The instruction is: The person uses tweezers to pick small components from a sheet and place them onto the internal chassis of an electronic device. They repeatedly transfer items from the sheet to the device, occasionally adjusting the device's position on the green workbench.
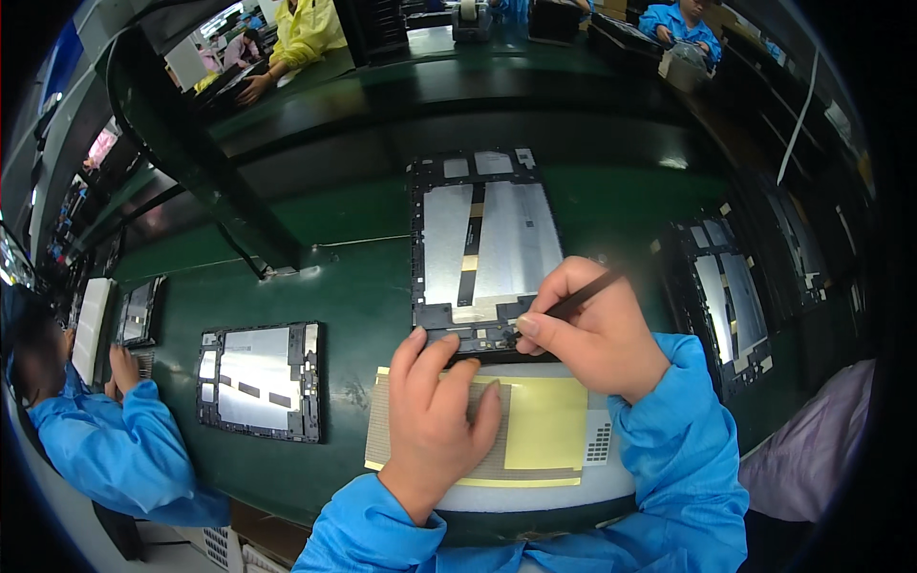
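A tablet frame (521, 229) with a black rim and a silver metal back lies on the green bench before me, a dark ribbon strip running down its middle. Fingers apart, my left hand (435, 420) rests its fingertips on the frame's near edge and holds nothing. My right hand (602, 329) pinches a slim black tool (585, 293) that looks like tweezers. The tool slants down to the left, its tip at the small parts along the near edge. Whether the tip grips anything is too small to tell. Beneath my left hand is a sheet of small strips with yellow backing (544, 425).
On the left lies another tablet frame (258, 382); more frames (726, 306) stand at the right. A dark metal post (191, 143) rises from the bench (363, 277). A co-worker in a blue sleeve (115, 449) sits at the left, and others work across the bench.
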Action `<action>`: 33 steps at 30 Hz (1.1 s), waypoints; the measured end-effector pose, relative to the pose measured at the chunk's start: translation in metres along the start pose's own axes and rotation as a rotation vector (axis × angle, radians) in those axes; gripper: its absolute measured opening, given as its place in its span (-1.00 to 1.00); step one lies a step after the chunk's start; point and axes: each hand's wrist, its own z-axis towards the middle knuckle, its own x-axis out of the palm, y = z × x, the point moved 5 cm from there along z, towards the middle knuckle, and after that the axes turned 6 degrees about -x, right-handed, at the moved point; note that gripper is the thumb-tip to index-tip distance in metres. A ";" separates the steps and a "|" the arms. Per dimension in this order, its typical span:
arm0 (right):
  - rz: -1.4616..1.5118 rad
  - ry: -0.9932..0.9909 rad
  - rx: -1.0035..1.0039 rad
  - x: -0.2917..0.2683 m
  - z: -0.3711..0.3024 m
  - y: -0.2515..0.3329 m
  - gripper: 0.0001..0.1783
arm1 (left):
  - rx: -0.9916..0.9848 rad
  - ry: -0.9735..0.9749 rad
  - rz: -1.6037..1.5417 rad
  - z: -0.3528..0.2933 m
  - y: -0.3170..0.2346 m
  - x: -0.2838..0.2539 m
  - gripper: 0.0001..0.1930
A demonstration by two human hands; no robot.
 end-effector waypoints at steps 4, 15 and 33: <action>-0.045 0.006 0.008 0.001 0.000 0.001 -0.85 | -0.005 0.019 0.019 -0.001 -0.001 0.003 -0.63; -0.214 0.039 -0.090 0.003 -0.004 0.002 -0.85 | -0.010 0.046 0.000 -0.003 0.001 0.005 -0.60; -0.399 -0.467 -0.259 -0.053 -0.033 -0.026 -0.80 | -0.707 -0.065 -0.692 0.004 0.066 0.037 -0.57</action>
